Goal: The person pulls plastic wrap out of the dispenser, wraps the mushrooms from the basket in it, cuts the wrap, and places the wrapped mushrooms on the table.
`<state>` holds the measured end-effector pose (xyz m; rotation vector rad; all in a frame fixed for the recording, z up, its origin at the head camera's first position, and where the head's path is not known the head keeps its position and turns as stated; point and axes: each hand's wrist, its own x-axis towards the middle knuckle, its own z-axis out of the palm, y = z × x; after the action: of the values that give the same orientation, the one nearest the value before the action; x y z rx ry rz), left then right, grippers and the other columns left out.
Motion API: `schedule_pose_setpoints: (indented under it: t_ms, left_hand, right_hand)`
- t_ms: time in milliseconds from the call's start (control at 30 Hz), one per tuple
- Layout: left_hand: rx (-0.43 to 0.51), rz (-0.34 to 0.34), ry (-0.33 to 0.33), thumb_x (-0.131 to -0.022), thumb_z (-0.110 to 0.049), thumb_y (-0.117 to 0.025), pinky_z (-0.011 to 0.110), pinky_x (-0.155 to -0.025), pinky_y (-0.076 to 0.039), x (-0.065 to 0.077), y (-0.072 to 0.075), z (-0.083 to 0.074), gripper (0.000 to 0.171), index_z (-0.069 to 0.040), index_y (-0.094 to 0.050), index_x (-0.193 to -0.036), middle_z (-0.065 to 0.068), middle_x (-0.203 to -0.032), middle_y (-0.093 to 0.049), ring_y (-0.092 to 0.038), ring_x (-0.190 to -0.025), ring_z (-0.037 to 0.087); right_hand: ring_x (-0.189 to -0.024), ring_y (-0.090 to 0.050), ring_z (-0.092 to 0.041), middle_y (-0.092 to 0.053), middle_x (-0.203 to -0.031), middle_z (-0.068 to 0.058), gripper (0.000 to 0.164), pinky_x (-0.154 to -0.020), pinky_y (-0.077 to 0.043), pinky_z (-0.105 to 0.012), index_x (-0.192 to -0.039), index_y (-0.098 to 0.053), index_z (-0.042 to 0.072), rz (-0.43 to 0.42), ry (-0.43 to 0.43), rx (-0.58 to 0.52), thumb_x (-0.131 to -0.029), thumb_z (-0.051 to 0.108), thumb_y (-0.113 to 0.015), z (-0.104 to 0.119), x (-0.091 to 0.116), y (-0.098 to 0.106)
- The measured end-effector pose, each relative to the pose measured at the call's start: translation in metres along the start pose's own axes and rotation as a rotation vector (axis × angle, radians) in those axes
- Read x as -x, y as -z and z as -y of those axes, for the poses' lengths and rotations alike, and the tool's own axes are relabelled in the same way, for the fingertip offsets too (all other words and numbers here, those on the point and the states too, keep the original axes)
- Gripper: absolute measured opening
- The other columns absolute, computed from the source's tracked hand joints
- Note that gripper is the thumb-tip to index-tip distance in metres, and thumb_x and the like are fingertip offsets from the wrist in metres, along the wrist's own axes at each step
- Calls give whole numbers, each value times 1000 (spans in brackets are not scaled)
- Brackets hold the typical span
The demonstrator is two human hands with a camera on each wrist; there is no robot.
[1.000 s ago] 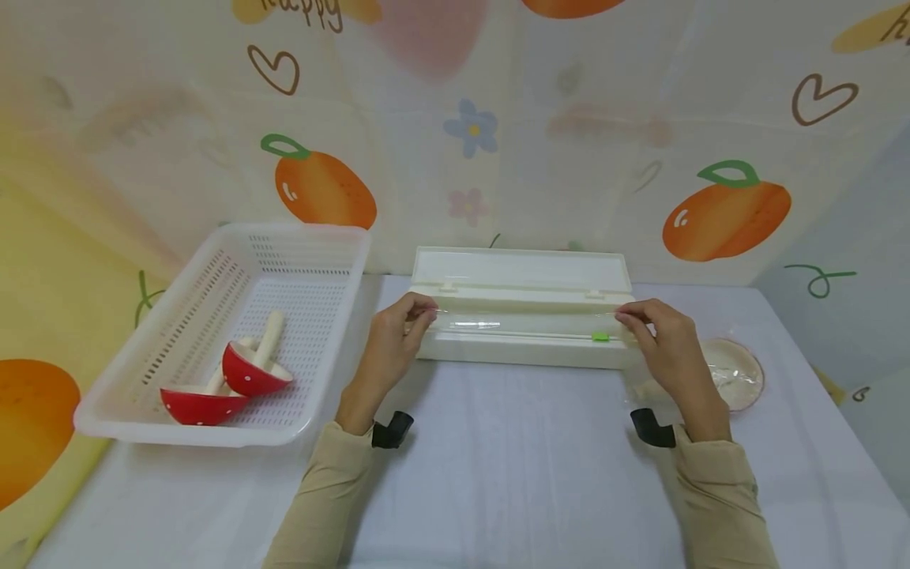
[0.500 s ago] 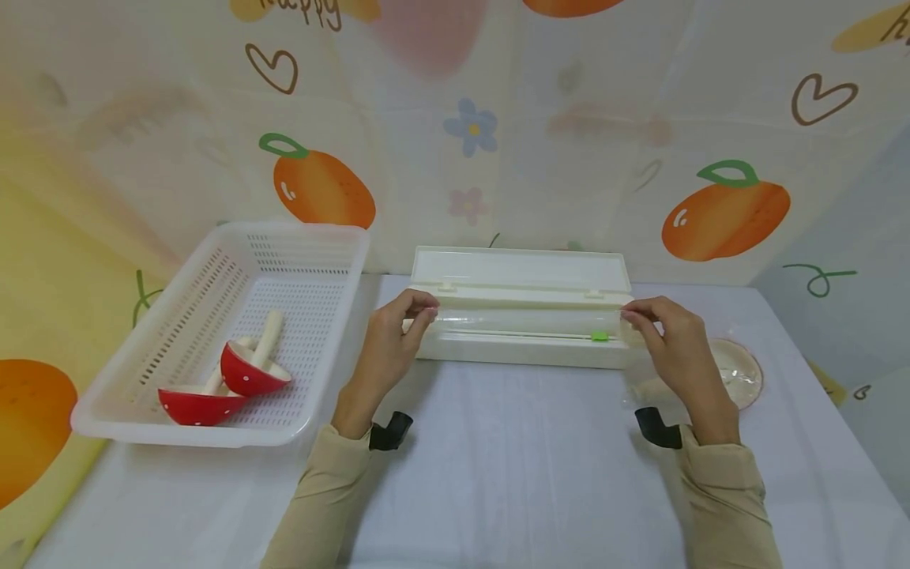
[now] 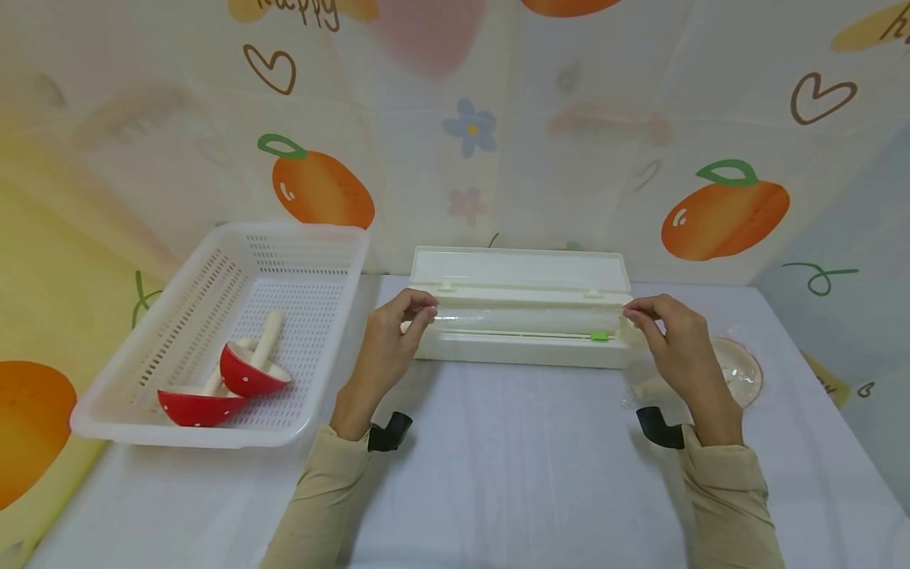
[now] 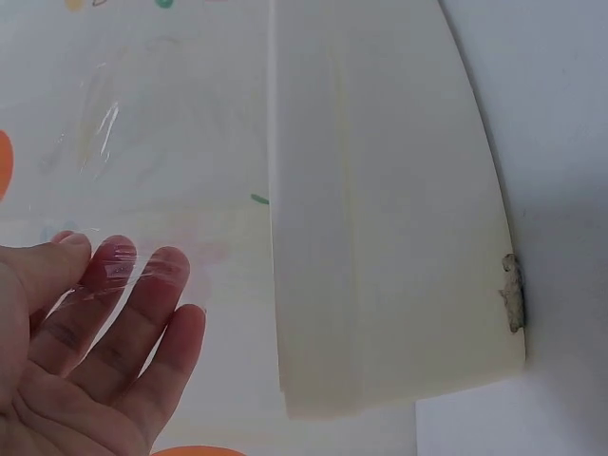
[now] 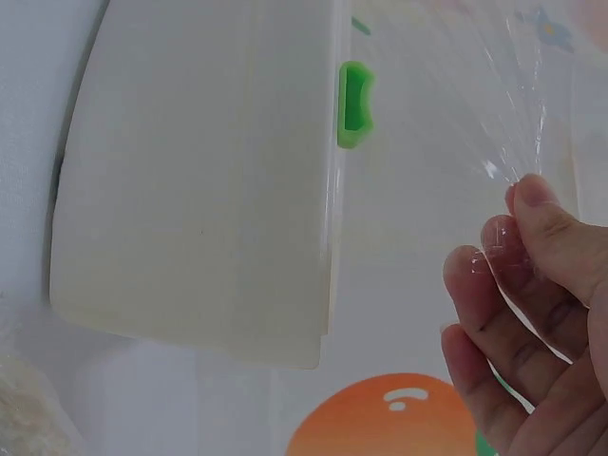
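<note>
Clear plastic wrap (image 3: 498, 318) stretches between the two hands above a long white wrap dispenser box (image 3: 519, 352), whose lid (image 3: 519, 267) stands raised at the back. The left hand (image 3: 391, 336) pinches one corner of the wrap between thumb and fingertips at the box's left end. At the other end, the right hand (image 3: 675, 340) pinches the opposite corner, and the film gathers in creases there in the right wrist view. A green slide cutter (image 3: 599, 337) sits on the box's front rail, toward the right. In the left wrist view, film (image 4: 114, 271) lies over the fingertips.
Left of the box stands a white perforated basket (image 3: 334, 348) holding red-and-white mushroom-shaped ladles (image 3: 252, 371). A round cream-coloured item (image 3: 741, 371) in clear wrapping lies behind the right wrist. A patterned cloth (image 3: 547, 158) hangs behind the table.
The right hand has shifted slightly right and up, drawing the wrap wider. The left hand has stayed nearly still, and the box and cutter have not moved.
</note>
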<state>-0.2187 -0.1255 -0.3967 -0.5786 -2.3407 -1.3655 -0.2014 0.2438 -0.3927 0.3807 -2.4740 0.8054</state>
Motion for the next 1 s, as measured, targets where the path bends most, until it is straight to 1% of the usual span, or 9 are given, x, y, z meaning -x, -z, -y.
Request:
schedule_pose_setpoints:
  t_ms: [67, 233, 300, 367, 467, 600, 767, 867, 1000]
  left_hand:
    - [3, -3, -3, -94, -3, -64, 36, -81, -58, 0, 0, -1, 11, 3, -66, -103, 14, -97, -72, -70, -87, 23]
    - [18, -25, -24, -94, -2, -65, 37, -83, -58, -1, 1, -3, 11, 6, -66, -101, 18, -97, -72, -69, -86, 24]
    - [19, -34, -35, -93, -1, -65, 38, -83, -58, -1, 1, -4, 10, 6, -67, -101, 18, -96, -72, -69, -86, 25]
    - [16, -42, -48, -93, 0, -65, 38, -83, -58, -1, 1, -5, 10, 6, -67, -100, 19, -96, -72, -69, -86, 25]
    - [8, -56, -62, -93, 0, -65, 37, -83, -58, -1, 2, -6, 10, 6, -67, -101, 19, -96, -72, -69, -86, 25]
    - [-2, -77, -76, -92, 0, -65, 33, -83, -58, -1, 3, -10, 9, 5, -67, -100, 16, -95, -72, -69, -86, 24]
    - [3, -90, -94, -92, 2, -65, 28, -82, -57, -1, 5, -14, 9, 5, -67, -100, 17, -94, -72, -68, -85, 23]
    - [4, -97, -111, -92, 2, -65, 30, -83, -57, -1, 6, -16, 9, 5, -67, -100, 17, -95, -72, -69, -86, 24]
    - [3, -104, -120, -92, 2, -65, 32, -83, -58, -1, 7, -17, 9, 5, -67, -100, 16, -95, -73, -69, -86, 24]
  right_hand:
    - [-86, -48, 6, -69, -91, -16, 12, -79, -34, 1, -101, -67, -3, -12, 10, -1, -89, -2, -68, 0, 0, 0]
    - [-87, -45, 11, -68, -90, -17, 14, -77, -39, -6, -99, -66, -5, -52, 53, -1, -85, -8, -70, 0, -1, 0]
    - [-86, -45, 10, -68, -89, -17, 15, -77, -38, -6, -98, -66, -6, -63, 66, 0, -84, -9, -70, 1, -2, 1]
    - [-86, -48, 7, -68, -89, -17, 15, -78, -36, -3, -98, -66, -6, -66, 68, 4, -83, -10, -70, 2, -2, 2]
    - [-85, -53, -4, -68, -90, -17, 15, -80, -33, 1, -99, -66, -5, -65, 60, 12, -85, -9, -70, 4, -1, 4]
    - [-84, -57, -17, -68, -91, -17, 14, -82, -32, 3, -100, -67, -5, -64, 49, 18, -86, -6, -69, 8, -1, 7]
    - [-84, -57, -18, -68, -91, -16, 14, -82, -32, 3, -100, -67, -4, -77, 52, 17, -87, -4, -70, 11, -2, 10]
    - [-84, -57, -17, -68, -91, -17, 14, -82, -31, 3, -100, -67, -5, -86, 54, 15, -87, -4, -70, 12, -2, 11]
    - [-88, -59, -23, -68, -95, -17, 14, -84, -30, 4, -103, -66, -5, -73, 22, 7, -90, -1, -67, 14, -1, 12]
